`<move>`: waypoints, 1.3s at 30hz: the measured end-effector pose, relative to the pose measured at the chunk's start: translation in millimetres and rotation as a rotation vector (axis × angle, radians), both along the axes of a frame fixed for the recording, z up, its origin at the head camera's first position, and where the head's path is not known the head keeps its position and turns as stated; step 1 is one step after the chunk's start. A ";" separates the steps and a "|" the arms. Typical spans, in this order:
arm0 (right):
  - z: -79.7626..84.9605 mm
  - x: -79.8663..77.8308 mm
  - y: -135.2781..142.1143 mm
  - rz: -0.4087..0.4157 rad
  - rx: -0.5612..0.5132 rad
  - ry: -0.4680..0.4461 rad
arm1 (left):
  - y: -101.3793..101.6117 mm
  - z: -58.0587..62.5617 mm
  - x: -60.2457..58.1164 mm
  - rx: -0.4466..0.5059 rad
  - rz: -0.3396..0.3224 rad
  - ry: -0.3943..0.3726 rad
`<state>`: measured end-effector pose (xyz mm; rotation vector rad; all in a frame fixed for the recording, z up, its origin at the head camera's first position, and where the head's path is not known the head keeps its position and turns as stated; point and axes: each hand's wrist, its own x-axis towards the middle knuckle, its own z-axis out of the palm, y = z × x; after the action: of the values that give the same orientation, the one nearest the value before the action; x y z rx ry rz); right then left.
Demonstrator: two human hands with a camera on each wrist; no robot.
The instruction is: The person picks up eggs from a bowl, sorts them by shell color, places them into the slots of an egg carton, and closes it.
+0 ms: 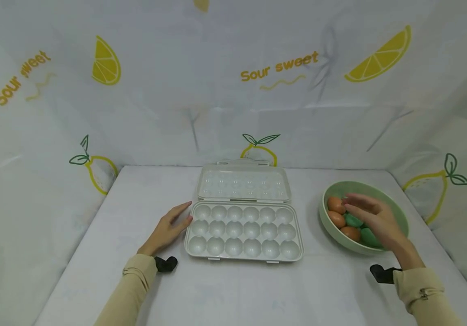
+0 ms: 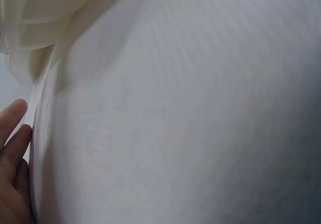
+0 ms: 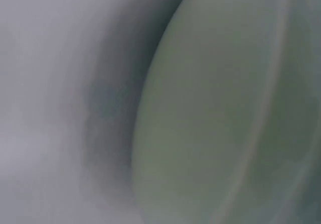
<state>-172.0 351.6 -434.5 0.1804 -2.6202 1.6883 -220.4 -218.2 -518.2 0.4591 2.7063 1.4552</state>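
A white plastic egg box [image 1: 243, 237] with rows of round cups lies on the table, its clear lid [image 1: 245, 181] folded back behind it. At the box's left edge rests my left hand [image 1: 167, 232], fingers extended and spread, the tips right at the rim. Fingers of this hand [image 2: 14, 148] and the rounded undersides of the cups [image 2: 50, 5] appear in the left wrist view. My right hand [image 1: 376, 222] is over a pale green bowl [image 1: 392, 203], its fingers loosely bent above brown eggs [image 1: 336, 219] and green eggs [image 1: 353, 220]. The right wrist view shows the bowl's outer wall [image 3: 200, 123], blurred.
A white cloth covers the table [image 1: 254, 294]. Behind it hangs a white curtain [image 1: 217, 122] with lemon prints, which also closes in both sides. The bowl stands at the right, a little apart from the egg box.
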 end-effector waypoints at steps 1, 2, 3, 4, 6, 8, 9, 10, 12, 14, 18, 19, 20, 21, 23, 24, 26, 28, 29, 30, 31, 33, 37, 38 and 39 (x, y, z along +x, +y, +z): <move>-0.7 -0.7 0.9 0.008 -0.004 -0.009 | -0.1 0.0 0.0 -0.002 0.000 0.005; -1.2 -1.3 1.7 0.017 -0.001 -0.022 | -0.4 -0.5 -0.2 -0.004 0.000 0.010; -1.2 -2.0 2.4 0.024 0.013 -0.034 | -0.4 -0.7 -0.3 -0.005 0.001 0.014; -1.2 -2.5 2.7 0.031 0.022 -0.045 | -0.6 -1.0 -0.4 -0.005 0.001 0.018; -1.7 -3.9 2.9 0.050 0.053 -0.058 | -0.7 -1.8 -0.8 -0.010 0.003 0.021; -3.4 -5.6 2.5 0.077 0.076 -0.054 | -0.7 -2.6 -1.2 -0.011 0.004 0.019; -4.5 -6.5 2.1 0.088 0.090 -0.048 | -0.6 -2.9 -1.6 -0.013 0.004 0.019; -5.9 -7.4 1.5 0.101 0.105 -0.036 | -0.7 -3.3 -1.7 -0.015 0.005 0.020; -8.6 -9.2 0.1 0.122 0.139 -0.004 | -0.6 -3.5 -2.1 -0.023 0.005 0.021; -10.6 -10.3 -1.1 0.128 0.175 0.025 | -0.5 -3.6 -2.4 -0.028 0.008 0.019; -12.6 -11.1 -3.3 0.133 0.210 0.029 | -0.5 -2.9 -2.2 -0.041 0.014 0.015; -13.2 -11.1 -3.8 0.135 0.210 0.018 | -0.6 -2.7 -1.9 -0.039 0.017 0.015; -14.2 -11.4 -4.2 0.136 0.212 0.009 | -0.6 -2.4 -1.7 -0.039 0.018 0.017; -15.2 -11.7 -4.9 0.140 0.209 0.005 | -0.6 -2.2 -1.5 -0.039 0.019 0.018; -18.1 -12.4 -6.7 0.139 0.221 -0.002 | -0.5 -1.9 -1.1 -0.031 0.022 0.019; -19.6 -12.9 -7.7 0.139 0.230 0.005 | -0.4 -2.1 -1.1 -0.028 0.025 0.020; -22.5 -14.5 -10.0 0.139 0.254 0.029 | -0.5 -2.1 -1.3 -0.027 0.027 0.022; -24.9 -15.6 -12.3 0.140 0.276 0.054 | -0.5 -2.2 -1.3 -0.027 0.033 0.017; -26.0 -16.1 -13.5 0.136 0.289 0.071 | -0.4 -2.3 -1.3 -0.027 0.036 0.013; -27.0 -16.7 -14.5 0.134 0.300 0.087 | -0.3 -2.5 -1.3 -0.025 0.036 0.010; -27.9 -17.0 -15.4 0.130 0.311 0.096 | -0.3 -2.6 -1.4 -0.022 0.035 0.007; -28.9 -17.6 -17.0 0.114 0.338 0.108 | 0.1 -2.6 -1.4 -0.015 0.031 0.004; -28.9 -19.3 -18.7 0.096 0.371 0.111 | -0.1 -3.1 -1.7 -0.007 0.021 0.010; -28.7 -19.8 -19.0 0.094 0.372 0.114 | -0.2 -3.1 -1.8 -0.003 0.017 0.013; -28.5 -20.2 -19.2 0.095 0.371 0.117 | -0.3 -3.0 -1.9 0.000 0.012 0.014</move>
<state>-192.2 332.4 -463.0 0.4013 -2.8468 1.1533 -222.2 -218.6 -521.2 0.4557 2.7247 1.4604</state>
